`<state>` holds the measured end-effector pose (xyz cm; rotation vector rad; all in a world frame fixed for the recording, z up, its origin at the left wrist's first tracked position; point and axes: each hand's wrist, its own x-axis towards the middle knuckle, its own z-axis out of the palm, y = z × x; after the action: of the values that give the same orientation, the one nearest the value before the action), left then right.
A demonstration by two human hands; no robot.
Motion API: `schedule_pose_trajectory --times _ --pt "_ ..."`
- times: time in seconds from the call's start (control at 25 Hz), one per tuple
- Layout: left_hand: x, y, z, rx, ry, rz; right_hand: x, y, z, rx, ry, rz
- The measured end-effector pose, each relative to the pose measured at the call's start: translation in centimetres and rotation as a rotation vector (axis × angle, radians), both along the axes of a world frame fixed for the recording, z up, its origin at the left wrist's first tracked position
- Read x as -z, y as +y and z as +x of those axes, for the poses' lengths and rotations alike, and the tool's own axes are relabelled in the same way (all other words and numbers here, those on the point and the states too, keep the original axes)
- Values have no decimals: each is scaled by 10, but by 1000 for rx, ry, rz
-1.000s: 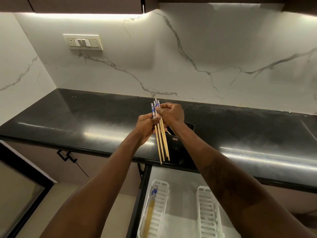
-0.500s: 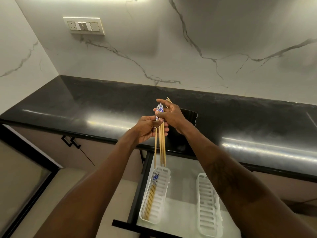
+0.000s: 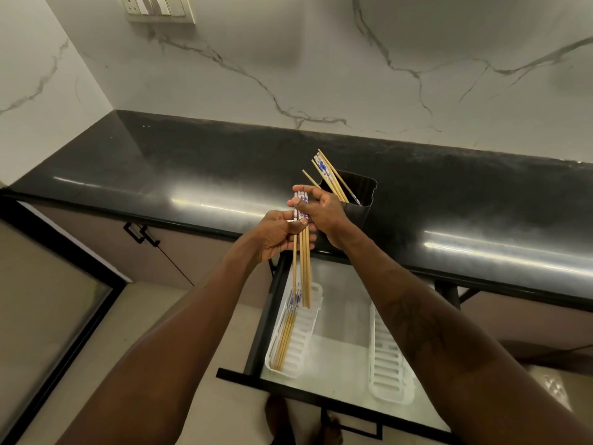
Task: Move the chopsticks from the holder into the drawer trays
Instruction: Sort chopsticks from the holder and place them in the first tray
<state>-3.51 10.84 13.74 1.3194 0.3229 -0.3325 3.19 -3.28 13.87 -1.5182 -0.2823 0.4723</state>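
nearest the camera, an open drawer (image 3: 340, 358) is seen below the bench (image 3: 192, 175), and two white slotted trays are laid in it side by side, well apart. in the left tray (image 3: 301, 345) a few laid chopsticks (image 3: 285, 335) are gathered along its left wall, with their blue-patterned ends pointed toward the bench. the right tray (image 3: 386, 358) is shown with only its slotted floor.

above the drawer's far end, a bundle of chopsticks (image 3: 305, 261) is held nearly upright by both hands, patterned ends up and bare wooden tips down. the tips are hung over the far end of the left tray; whether the tray is touched cannot be told. the bundle's middle is gripped by the left hand (image 3: 276, 232), its fingers curled round the sticks. the patterned tops are pinched by the right hand (image 3: 324, 213), thumb laid across them and the other fingers arched loosely over.

just behind the right hand, a dark holder (image 3: 362, 216) is stood on the black bench near its front edge, and several leaning chopsticks (image 3: 330, 178) are tilted out of it to the left. farther back, a veined marble wall (image 3: 321, 65) and a switch plate (image 3: 158, 8) are seen.
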Motion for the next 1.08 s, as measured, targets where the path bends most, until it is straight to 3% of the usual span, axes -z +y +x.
schedule_pose_trajectory --times 0.36,0.56,0.84,1.08 --pt "94 -9 -31 88 143 187 83 -11 -37 66 223 -83" --pt "157 -8 -39 133 229 169 136 -6 -47 171 309 -208" --pt "236 -6 -54 233 356 348 214 2 -70 307 492 -398" --pt "243 -14 -49 441 271 808 240 17 -76 372 424 -741"
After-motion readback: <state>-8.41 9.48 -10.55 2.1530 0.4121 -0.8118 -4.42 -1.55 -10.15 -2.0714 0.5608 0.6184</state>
